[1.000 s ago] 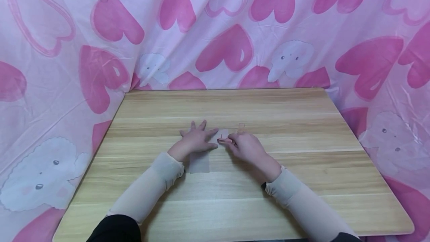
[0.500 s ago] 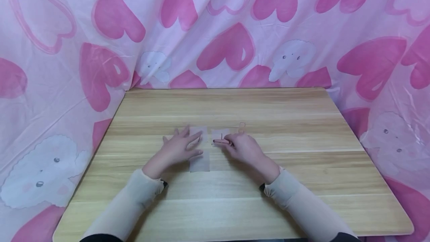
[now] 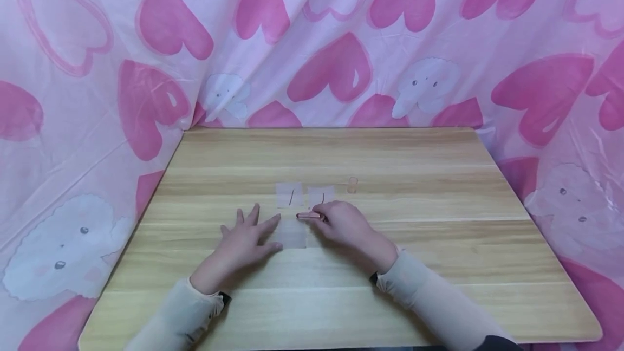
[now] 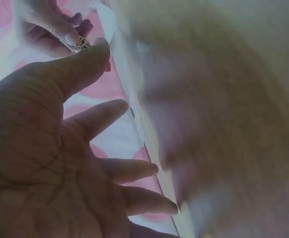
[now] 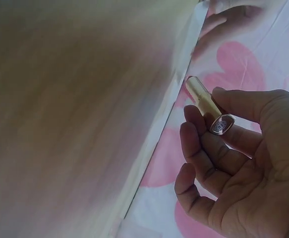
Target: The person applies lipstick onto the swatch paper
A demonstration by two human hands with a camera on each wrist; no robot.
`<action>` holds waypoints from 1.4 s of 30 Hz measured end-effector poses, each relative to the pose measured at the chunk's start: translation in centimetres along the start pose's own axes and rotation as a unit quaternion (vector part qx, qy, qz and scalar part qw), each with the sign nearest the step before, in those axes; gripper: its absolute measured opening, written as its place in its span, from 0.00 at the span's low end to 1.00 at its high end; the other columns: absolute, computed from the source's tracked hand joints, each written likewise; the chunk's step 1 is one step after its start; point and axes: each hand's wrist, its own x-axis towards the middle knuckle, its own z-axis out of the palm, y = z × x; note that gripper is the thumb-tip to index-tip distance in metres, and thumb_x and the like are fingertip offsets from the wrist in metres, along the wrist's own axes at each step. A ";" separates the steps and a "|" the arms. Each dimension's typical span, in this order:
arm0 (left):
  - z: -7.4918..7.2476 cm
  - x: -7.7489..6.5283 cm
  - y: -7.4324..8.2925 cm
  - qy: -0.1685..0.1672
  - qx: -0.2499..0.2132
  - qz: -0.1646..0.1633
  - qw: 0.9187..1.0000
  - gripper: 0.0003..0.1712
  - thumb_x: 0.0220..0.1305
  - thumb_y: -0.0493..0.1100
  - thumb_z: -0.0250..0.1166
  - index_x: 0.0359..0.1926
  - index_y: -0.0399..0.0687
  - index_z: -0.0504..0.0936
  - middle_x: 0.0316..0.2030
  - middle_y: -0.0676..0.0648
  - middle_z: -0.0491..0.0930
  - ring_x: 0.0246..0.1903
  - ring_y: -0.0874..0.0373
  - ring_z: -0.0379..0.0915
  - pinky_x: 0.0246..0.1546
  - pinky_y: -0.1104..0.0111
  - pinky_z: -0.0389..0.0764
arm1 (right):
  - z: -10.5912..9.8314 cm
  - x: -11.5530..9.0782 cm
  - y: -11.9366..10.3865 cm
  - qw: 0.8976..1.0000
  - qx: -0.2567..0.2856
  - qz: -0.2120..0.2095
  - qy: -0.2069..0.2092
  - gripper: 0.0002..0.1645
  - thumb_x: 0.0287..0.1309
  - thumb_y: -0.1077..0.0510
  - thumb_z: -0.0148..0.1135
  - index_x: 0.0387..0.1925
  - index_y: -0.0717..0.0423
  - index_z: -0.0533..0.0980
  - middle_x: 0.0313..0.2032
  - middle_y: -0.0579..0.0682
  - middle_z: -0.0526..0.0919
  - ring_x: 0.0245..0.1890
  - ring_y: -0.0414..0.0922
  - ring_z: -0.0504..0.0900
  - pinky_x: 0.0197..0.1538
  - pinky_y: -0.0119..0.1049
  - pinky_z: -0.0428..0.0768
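Between the thumb and fingers of my right hand (image 3: pixel 348 226) is a lipstick (image 3: pixel 308 215), its red tip pointing left. The right wrist view shows the lipstick's gold tube (image 5: pixel 204 99) pinched, with the other fingers loosely curled. My left hand (image 3: pixel 248 240) lies spread, its thumb and index fingertips at the left edge of a thin, unmarked pale sheet (image 3: pixel 292 233). Behind that, a left sheet (image 3: pixel 285 194) and a right sheet (image 3: pixel 317 193) each bear one short dark red stroke. The lipstick's tip is close over the unmarked sheet's back right corner.
A small clear cap (image 3: pixel 352 184) stands on the wooden table (image 3: pixel 414 264), right of the marked sheets. Pink curtain (image 3: pixel 331 64) with hearts hangs along the table's back and sides.
My left hand has moved left and nearer to me, off the back left sheet, uncovering its stroke. My right hand has brought the lipstick left and nearer, away from the right sheet's stroke.
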 end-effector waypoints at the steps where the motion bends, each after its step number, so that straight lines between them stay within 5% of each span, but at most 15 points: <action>1: 0.0 0.0 0.1 0.001 0.001 0.001 1.000 0.39 0.64 0.67 0.63 0.74 0.66 0.67 0.75 0.28 0.47 0.68 0.15 0.37 0.49 0.15 0.43 | 0.1 0.0 -0.2 1.000 0.001 0.000 -0.003 0.07 0.65 0.51 0.66 0.35 0.49 0.83 0.25 0.40 0.80 0.24 0.38 0.75 0.31 0.37 0.78; 21: 0.3 0.6 0.7 -0.012 0.027 -0.026 0.999 0.37 0.63 0.65 0.65 0.72 0.66 0.71 0.76 0.30 0.47 0.68 0.15 0.36 0.50 0.15 0.44 | 0.9 0.5 -1.8 0.999 -0.015 0.011 -0.044 0.12 0.70 0.46 0.61 0.40 0.47 0.84 0.32 0.40 0.85 0.29 0.36 0.79 0.35 0.36 0.79; 31: 0.2 0.6 0.7 -0.016 0.029 -0.032 0.999 0.37 0.63 0.66 0.65 0.72 0.67 0.71 0.76 0.31 0.47 0.69 0.16 0.35 0.50 0.15 0.44 | 0.9 0.7 -1.7 0.999 -0.017 0.007 -0.050 0.10 0.68 0.49 0.63 0.35 0.48 0.84 0.24 0.37 0.78 0.23 0.37 0.73 0.28 0.32 0.72; 42: 0.3 0.7 0.6 -0.025 0.027 -0.035 0.999 0.37 0.64 0.67 0.64 0.72 0.68 0.70 0.77 0.31 0.45 0.69 0.17 0.35 0.51 0.16 0.42 | 0.8 0.6 -1.8 0.998 -0.014 0.010 -0.068 0.09 0.66 0.50 0.65 0.39 0.49 0.85 0.28 0.40 0.83 0.24 0.36 0.74 0.30 0.34 0.75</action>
